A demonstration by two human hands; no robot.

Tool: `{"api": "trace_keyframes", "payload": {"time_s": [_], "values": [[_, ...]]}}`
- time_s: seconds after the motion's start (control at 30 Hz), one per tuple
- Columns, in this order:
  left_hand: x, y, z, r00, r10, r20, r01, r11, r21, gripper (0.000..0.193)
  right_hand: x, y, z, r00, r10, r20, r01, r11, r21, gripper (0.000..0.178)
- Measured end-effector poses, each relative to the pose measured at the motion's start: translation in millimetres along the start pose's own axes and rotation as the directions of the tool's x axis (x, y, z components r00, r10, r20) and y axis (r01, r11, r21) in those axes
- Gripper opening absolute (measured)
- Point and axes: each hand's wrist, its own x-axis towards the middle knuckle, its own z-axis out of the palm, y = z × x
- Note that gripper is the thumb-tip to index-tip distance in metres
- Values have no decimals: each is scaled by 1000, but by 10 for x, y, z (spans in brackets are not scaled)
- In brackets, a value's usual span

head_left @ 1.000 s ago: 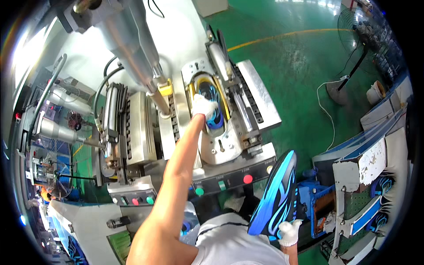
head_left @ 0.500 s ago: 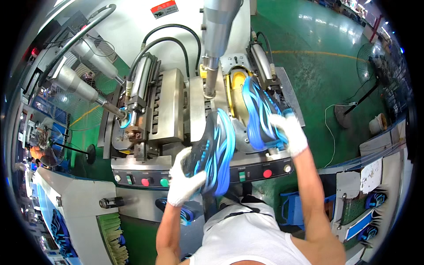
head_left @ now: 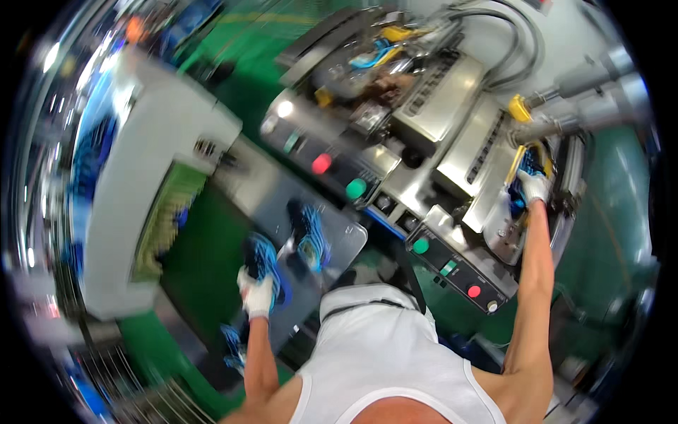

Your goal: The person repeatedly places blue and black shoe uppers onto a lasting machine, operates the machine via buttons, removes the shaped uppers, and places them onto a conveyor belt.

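Note:
My left hand (head_left: 256, 293), in a white glove, is closed on a blue-and-black shoe (head_left: 263, 258) over a grey shelf (head_left: 339, 244) at the machine's lower left. Beside it on that shelf lies another blue-and-black shoe (head_left: 311, 240). Stretched out to the far right, my gloved right hand (head_left: 534, 186) is closed round a dark blue shoe (head_left: 531, 164) at the right station of the press machine (head_left: 462, 169). The glove covers part of this shoe, and blur hides whether it touches the station.
The control panel (head_left: 452, 271) with red and green buttons runs along the machine's front edge. A grey cabinet with a green brush strip (head_left: 159, 222) stands at the left. Another blue shoe (head_left: 233, 345) lies near my left forearm. Metal cylinders (head_left: 593, 74) project at the upper right.
The view has swung left. My left hand has carried its shoe from the machine's front down to the shelf. My right hand and its shoe have moved farther in at the right station.

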Motion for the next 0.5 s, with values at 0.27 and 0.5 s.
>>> {"api": "trace_keyframes", "payload": {"time_s": [0.27, 0.5], "values": [[146, -420, 1215, 982, -164, 96, 178, 969, -170, 89, -2004, -668, 180, 777, -509, -371, 543, 839, -14, 79], [261, -271, 1103, 921, 77, 383, 2, 980, -201, 97, -3564, -516, 1783, 767, -563, 307, 598, 455, -660, 111]]}}
